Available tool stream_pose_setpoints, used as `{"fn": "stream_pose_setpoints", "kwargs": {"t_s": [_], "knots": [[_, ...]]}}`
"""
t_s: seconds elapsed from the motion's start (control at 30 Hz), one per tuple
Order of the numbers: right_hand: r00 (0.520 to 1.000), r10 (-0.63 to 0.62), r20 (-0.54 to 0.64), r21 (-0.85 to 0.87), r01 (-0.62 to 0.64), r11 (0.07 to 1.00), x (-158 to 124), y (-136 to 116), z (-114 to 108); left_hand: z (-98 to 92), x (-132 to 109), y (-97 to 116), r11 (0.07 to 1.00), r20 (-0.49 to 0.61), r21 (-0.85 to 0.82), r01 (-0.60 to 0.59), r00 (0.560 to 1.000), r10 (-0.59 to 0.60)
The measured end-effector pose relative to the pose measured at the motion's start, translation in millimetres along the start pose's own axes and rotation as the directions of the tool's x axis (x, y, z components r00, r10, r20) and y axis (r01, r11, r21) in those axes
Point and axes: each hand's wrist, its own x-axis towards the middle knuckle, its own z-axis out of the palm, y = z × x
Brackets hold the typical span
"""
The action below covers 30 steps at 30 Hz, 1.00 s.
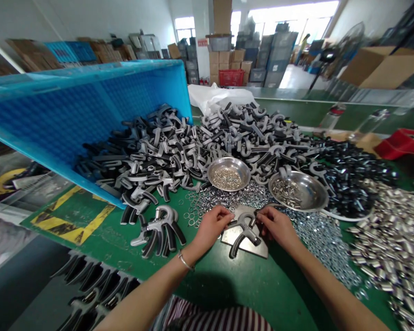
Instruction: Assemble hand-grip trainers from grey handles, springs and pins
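A grey and black hand grip (243, 231) lies on a small metal plate (260, 249) in front of me. My left hand (212, 230) is closed in a pinch beside its left arm; whatever sits between the fingertips is too small to make out. From the other side, my right hand (278, 226) pinches the hand grip near its spring, with some fingers hidden. Just beyond the plate, small metal rings (224, 196) are scattered. Two steel dishes stand behind: one dish (245, 183) with tiny brass-coloured parts, another dish (313, 193) with small metal pins.
A tipped blue crate (100, 103) spills grip handles (179, 151) across the back. Assembled hand grips (160, 230) lie at left. On the right are black parts (352, 174), nuts (322, 243) and metal cylinders (396, 239). More hand grips (89, 294) lie below the table's left edge.
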Motion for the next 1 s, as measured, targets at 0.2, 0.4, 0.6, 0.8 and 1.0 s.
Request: {"fn": "stream_pose_setpoints", "kwargs": {"t_s": [0.2, 0.4, 0.6, 0.8, 1.0], "knots": [[0.992, -0.124, 0.003, -0.26, 0.121, 0.958, -1, -3, 1, 16.2, 6, -6, 0.96, 0.029, 0.22, -0.174, 0.985, 0.172], [0.962, -0.266, 0.061, -0.469, 0.263, 0.843, -11, -9, -4, 34.7, 13, -12, 0.787, 0.116, 0.528, -0.321, 0.945, 0.307], [0.977, -0.185, -0.107, -0.867, 0.0, 0.499, -36, 5, -31, 40.1, 16, -8, 0.509, 0.29, 0.727, -0.461, 0.878, 0.381], [0.998, -0.052, -0.027, -0.652, 0.022, 0.758, -44, 16, -46, 35.7, 22, 1, 0.221, 0.601, 0.677, -0.702, 0.701, 0.384], [0.998, -0.061, 0.005, -0.523, 0.054, 0.851, -58, -2, -49, 32.4, 5, -2, 0.29, 0.571, 0.667, -0.686, 0.721, 0.393]]}}
